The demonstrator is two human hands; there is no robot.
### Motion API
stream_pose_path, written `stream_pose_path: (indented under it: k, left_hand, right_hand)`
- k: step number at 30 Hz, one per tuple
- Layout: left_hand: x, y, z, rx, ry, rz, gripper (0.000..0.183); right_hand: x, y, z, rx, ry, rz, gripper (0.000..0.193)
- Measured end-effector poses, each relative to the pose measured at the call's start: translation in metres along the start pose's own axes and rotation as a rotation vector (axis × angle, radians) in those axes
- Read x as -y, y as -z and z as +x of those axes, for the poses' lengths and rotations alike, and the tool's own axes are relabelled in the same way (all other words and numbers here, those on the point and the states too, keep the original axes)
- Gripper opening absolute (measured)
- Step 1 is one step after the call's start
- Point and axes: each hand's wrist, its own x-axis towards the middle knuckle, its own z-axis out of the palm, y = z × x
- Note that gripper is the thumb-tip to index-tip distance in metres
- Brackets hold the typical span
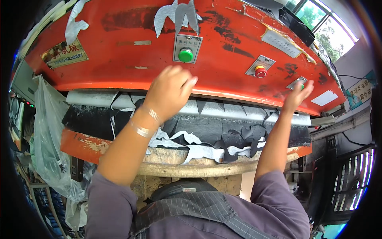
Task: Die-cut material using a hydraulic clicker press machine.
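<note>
Both forearms rise from the lower edge, sleeves pushed to the elbows. The left hand (170, 92) is lifted with its back to the camera, fingers (187, 84) loosely curled together, a banded bracelet at the wrist. The right hand (297, 95) reaches farther up and out, arm nearly straight, fingertips extended forward.

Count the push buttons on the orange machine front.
3. A green button sits just above the left hand. A red button lies between the hands. Another green one sits under the right hand's fingers, mostly covered. Others may be hidden.
</note>
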Motion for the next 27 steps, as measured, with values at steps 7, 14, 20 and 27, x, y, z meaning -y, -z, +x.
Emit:
stream_pose_path:
  k: [7,14,20,27]
  left_hand:
    - [-0.049,0.037,-0.199,0.555,0.480,0.018,0.022]
    - [-0.076,0.026,-0.259,0.237,0.356,0.213,0.023]
    - [-0.064,0.022,-0.249,0.309,0.392,0.122,0.026]
    - [-0.028,0.015,-0.231,0.586,0.633,-0.317,0.020]
  right_hand:
    - [0.167,0.092,-0.227,1.607,0.313,0.251,0.065]
    - [0.198,0.115,-0.298,1.459,0.408,0.005,0.043]
    - [0.196,0.101,-0.276,1.623,0.453,-0.018,0.035]
    - [0.142,-0.032,-0.204,1.356,0.400,-0.096,0.060]
